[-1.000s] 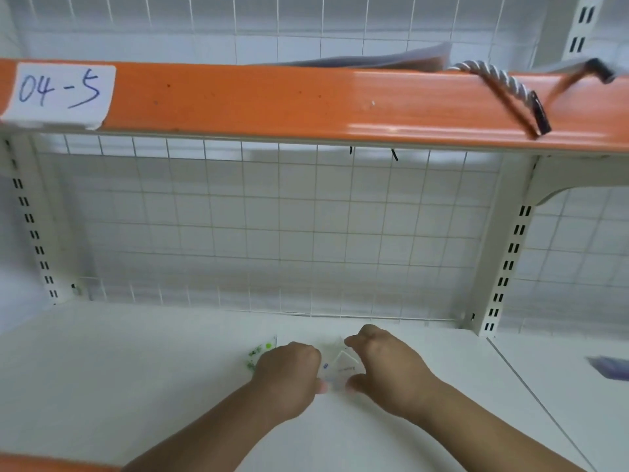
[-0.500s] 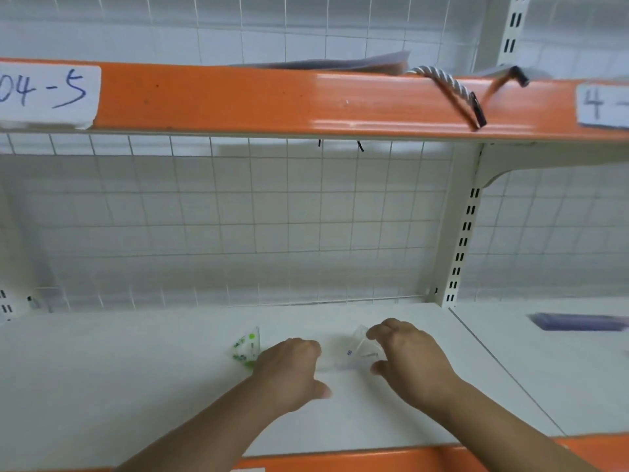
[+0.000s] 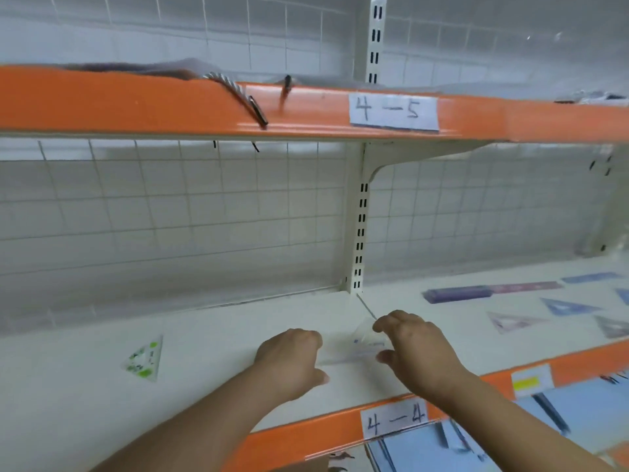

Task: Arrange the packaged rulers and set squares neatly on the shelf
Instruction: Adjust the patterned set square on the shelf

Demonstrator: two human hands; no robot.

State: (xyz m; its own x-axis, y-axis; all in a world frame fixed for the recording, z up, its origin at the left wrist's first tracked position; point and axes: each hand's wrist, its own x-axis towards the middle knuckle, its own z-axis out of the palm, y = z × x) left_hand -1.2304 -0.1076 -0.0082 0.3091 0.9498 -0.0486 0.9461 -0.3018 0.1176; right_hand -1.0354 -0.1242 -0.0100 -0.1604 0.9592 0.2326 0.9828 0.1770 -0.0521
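White shelf point(image 3: 218, 332) board with an orange front edge, backed by a wire grid panel point(image 3: 170, 216) and divided by a slotted upright point(image 3: 360, 233); a paper label "4-4" point(image 3: 394, 421) is fixed to the front edge and a label "4-5" point(image 3: 393, 112) to the orange beam above, over which a twisted rope point(image 3: 235, 95) hangs. Near the front of the shelf, just left of the upright, lies a clear packaged set square point(image 3: 357, 350), its far corner raised off the board. The right grip point(image 3: 413, 350) grasps this packet at its right end, fingers curved over the raised corner and thumb at the near edge. The left grip point(image 3: 289, 357) sits knuckles-up at the packet's left end with fingers curled under; whether it grasps the packet cannot be told. A green-printed set square point(image 3: 144, 357) lies flat well to the left, apart from both. In the bay to the right of the upright lie purple packaged rulers point(image 3: 459, 294) towards the back, a blue set square point(image 3: 568, 306) in front of them, and a pale set square point(image 3: 510, 322) nearer the front edge, all blurred.
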